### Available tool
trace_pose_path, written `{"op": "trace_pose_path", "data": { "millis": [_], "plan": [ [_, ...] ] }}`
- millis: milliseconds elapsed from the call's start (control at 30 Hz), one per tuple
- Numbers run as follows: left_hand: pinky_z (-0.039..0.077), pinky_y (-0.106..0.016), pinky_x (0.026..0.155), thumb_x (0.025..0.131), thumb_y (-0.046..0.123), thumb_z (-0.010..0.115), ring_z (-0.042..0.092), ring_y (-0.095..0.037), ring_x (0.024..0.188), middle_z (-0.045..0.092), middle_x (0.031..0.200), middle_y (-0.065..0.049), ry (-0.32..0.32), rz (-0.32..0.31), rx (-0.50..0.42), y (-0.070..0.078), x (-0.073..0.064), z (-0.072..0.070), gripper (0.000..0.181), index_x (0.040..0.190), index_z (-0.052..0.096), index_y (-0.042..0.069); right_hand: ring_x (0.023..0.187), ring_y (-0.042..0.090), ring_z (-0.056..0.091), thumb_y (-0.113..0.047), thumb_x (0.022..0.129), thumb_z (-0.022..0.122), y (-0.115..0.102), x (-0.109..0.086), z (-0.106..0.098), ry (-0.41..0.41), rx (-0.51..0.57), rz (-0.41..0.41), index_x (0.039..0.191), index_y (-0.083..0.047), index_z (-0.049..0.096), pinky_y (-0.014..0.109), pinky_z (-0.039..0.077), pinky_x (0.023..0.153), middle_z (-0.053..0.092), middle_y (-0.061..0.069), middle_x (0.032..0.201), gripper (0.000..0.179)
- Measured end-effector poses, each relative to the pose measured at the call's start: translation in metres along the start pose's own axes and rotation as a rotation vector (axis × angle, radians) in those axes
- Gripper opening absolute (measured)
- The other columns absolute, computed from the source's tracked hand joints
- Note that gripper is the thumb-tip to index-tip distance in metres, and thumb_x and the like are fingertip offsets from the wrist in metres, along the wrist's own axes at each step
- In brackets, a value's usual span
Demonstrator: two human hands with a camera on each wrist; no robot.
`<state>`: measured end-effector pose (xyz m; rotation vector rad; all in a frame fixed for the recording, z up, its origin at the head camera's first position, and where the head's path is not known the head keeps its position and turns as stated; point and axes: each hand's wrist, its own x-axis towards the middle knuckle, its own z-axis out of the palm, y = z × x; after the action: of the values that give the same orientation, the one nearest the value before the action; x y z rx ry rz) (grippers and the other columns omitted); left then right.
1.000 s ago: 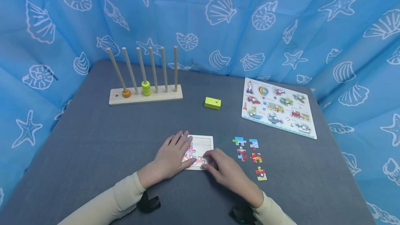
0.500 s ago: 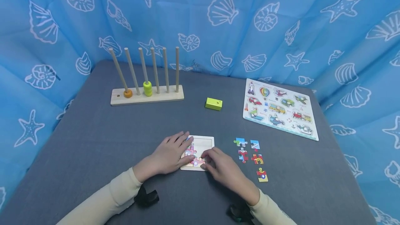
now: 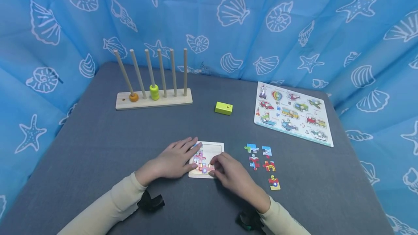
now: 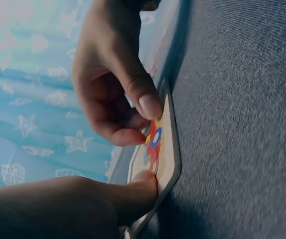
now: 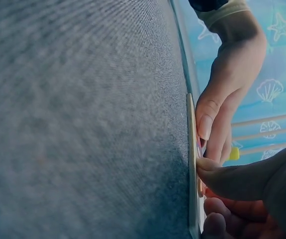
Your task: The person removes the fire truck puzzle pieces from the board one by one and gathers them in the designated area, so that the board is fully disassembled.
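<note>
Nearest, at left and right, pale sleeves (image 3: 107,206), with a black wrist mount (image 3: 151,203) below the left one. Just beyond, a little left of the middle, left hand (image 3: 173,160) lying across the left edge of a square wooden tray (image 3: 213,150), with fingers spread and mostly straight, and with thumb over the fitted pieces (image 3: 199,158) inside. From the right, right hand (image 3: 232,171) bent over the tray's near right part, with thumb and forefinger set narrow, pinching a ringed piece (image 3: 206,169) low in the tray. Tray flat on the grey table (image 3: 98,148), between both hands; pieces along its left and near sides, bare wood at far right.

To the right of the right hand, well apart from the tray, five loose pieces (image 3: 269,166) in two rough columns, mostly red and blue, with yellow on the nearest.

Farther, near the middle, a green block (image 3: 223,108); to the far right, a white picture board (image 3: 283,103), set at a slant. At far left, a six-peg rack (image 3: 176,99) with orange and green beads (image 3: 154,92). Farthest, a blue shell-print curtain (image 3: 209,21).
</note>
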<state>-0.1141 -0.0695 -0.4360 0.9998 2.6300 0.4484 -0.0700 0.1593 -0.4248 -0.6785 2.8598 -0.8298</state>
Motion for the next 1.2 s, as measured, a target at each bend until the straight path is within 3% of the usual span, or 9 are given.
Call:
{"op": "trace_pose_path", "data": {
  "millis": [267,367,700,900,1200],
  "plan": [
    [0.022,-0.053,0.112,0.098,0.040,0.050,0.022,-0.032,0.144,0.026,0.157,-0.013,-0.006,0.005,-0.011,0.006,-0.001,-0.009,0.064,0.151,0.029,0.010,0.070,0.002,0.049,-0.014,0.085,0.073,-0.001,0.001,-0.001,0.007,0.067,0.030,0.099,-0.015,0.061,0.020,0.046,0.063,0.055,-0.010,0.085,0.019],
    [0.022,-0.054,0.112,0.097,0.041,0.052,0.022,-0.032,0.144,0.026,0.157,-0.012,0.013,0.012,-0.030,0.004,0.000,-0.005,0.065,0.151,0.030,0.011,0.066,0.002,0.048,-0.014,0.087,0.071,-0.001,0.001,-0.001,0.008,0.096,0.043,0.098,-0.015,0.061,0.020,0.044,0.060,0.054,-0.013,0.080,0.014],
    [0.022,-0.057,0.109,0.094,0.040,0.058,0.024,-0.034,0.143,0.030,0.155,-0.013,0.034,-0.013,-0.124,0.003,0.002,-0.006,0.065,0.149,0.035,0.012,0.066,0.002,0.049,-0.011,0.088,0.069,0.005,-0.001,-0.003,-0.010,0.172,0.040,0.099,-0.015,0.062,0.020,0.044,0.060,0.057,-0.011,0.081,0.013],
    [0.026,-0.057,0.106,0.093,0.038,0.061,0.026,-0.032,0.142,0.031,0.154,-0.011,0.059,-0.030,-0.146,0.002,0.003,-0.004,0.066,0.148,0.036,0.015,0.067,0.005,0.049,-0.009,0.087,0.069,0.021,-0.011,-0.026,-0.012,0.218,0.047,0.097,-0.016,0.064,0.021,0.043,0.059,0.060,-0.010,0.081,0.013],
    [0.026,-0.056,0.106,0.091,0.038,0.064,0.027,-0.032,0.141,0.032,0.154,-0.011,0.068,-0.042,-0.189,0.004,0.001,-0.006,0.073,0.150,0.031,0.012,0.064,0.003,0.049,-0.012,0.088,0.068,0.066,-0.045,-0.074,-0.061,0.162,0.017,0.094,-0.017,0.064,0.021,0.043,0.056,0.062,-0.010,0.081,0.009]
  ]
}}
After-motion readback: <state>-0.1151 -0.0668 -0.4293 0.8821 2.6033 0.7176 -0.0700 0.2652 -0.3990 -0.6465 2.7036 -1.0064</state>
